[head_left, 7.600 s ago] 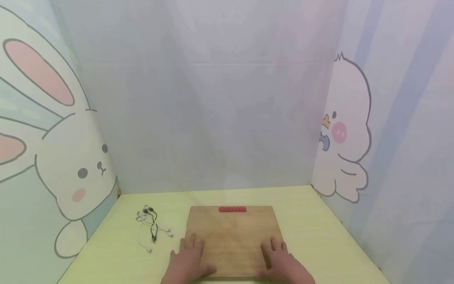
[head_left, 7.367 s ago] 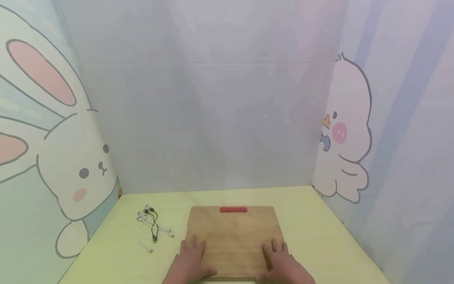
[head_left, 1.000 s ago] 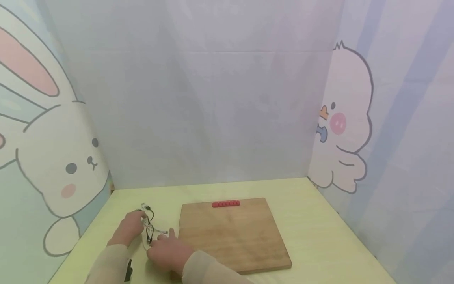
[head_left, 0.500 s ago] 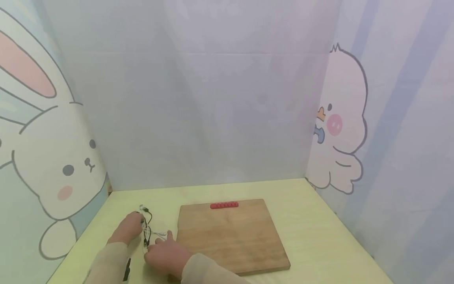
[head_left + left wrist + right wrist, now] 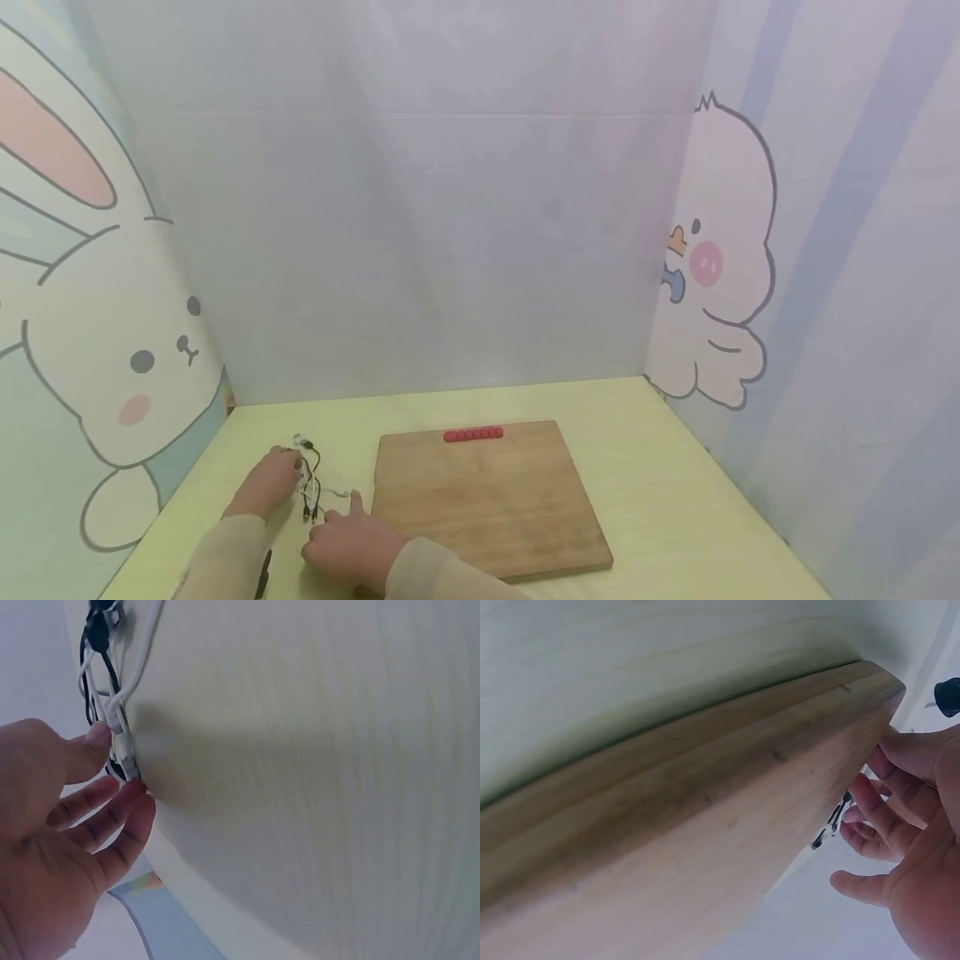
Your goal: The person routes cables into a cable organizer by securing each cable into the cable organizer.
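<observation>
Short black and white USB charging cables (image 5: 312, 479) lie bunched on the left side of the table. My left hand (image 5: 272, 482) is at their far left; in the left wrist view its thumb and fingertips pinch the white connectors (image 5: 122, 742) of the bundle. Close to the near ends is my right hand (image 5: 352, 546), fingers bent and one finger sticking out to the side. Thumb and forefinger meet by a white cable's end, though the board's corner partly hides the tips in the right wrist view. Black plugs (image 5: 831, 825) show beyond those fingers.
A wooden cutting board (image 5: 487, 500) lies right of the cables, its near left corner beside my right wrist. Along its far edge sits a red segmented strip (image 5: 472, 434). Cloth walls with a rabbit (image 5: 97, 367) and a chick (image 5: 720, 275) enclose the pale table (image 5: 660, 500).
Both hands have left the board's sides and gone to the cables. The board now sits slightly turned. Over the last second the cables have been drawn closer together, with the hands shifting slightly.
</observation>
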{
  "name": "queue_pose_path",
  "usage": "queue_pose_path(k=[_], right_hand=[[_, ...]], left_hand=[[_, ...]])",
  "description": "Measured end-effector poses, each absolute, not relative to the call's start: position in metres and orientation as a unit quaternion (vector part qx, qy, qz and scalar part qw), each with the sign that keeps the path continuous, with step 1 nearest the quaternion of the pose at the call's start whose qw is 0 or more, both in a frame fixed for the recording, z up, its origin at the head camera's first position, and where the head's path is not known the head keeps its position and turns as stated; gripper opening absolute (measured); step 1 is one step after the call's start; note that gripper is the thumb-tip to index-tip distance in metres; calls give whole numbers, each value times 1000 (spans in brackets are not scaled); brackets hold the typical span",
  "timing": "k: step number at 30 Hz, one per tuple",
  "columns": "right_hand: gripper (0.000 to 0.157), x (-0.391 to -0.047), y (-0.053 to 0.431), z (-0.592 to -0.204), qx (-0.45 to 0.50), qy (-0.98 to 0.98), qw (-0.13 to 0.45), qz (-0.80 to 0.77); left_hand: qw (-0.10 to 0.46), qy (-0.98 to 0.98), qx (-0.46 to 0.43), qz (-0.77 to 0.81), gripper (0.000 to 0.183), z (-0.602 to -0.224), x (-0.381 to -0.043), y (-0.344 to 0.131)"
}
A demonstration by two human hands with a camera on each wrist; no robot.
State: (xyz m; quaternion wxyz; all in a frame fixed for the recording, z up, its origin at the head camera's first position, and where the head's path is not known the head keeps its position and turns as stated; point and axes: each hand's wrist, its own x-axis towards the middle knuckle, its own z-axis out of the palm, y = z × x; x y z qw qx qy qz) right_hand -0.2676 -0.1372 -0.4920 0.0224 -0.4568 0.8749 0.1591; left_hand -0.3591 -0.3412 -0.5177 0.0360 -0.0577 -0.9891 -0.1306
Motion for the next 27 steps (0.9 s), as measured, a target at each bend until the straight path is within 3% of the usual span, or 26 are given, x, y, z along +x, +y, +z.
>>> queue_pose_path(k=[6, 15, 19, 27], right_hand=[[42, -269, -136, -496, -456, 876, 23, 152], [17, -266, -136, -499, -456, 879, 3, 142], [13, -264, -134, -498, -458, 878, 1, 142], [10, -264, -134, -497, -465, 875, 16, 133]], left_hand=[[31, -991, -46, -124, 15, -509, -355, -336], [-21, -989, -46, -139, 11, -509, -357, -330], [-15, -990, -49, -133, 7, -509, -356, -329], [2, -991, -44, -129, 16, -508, -355, -330]])
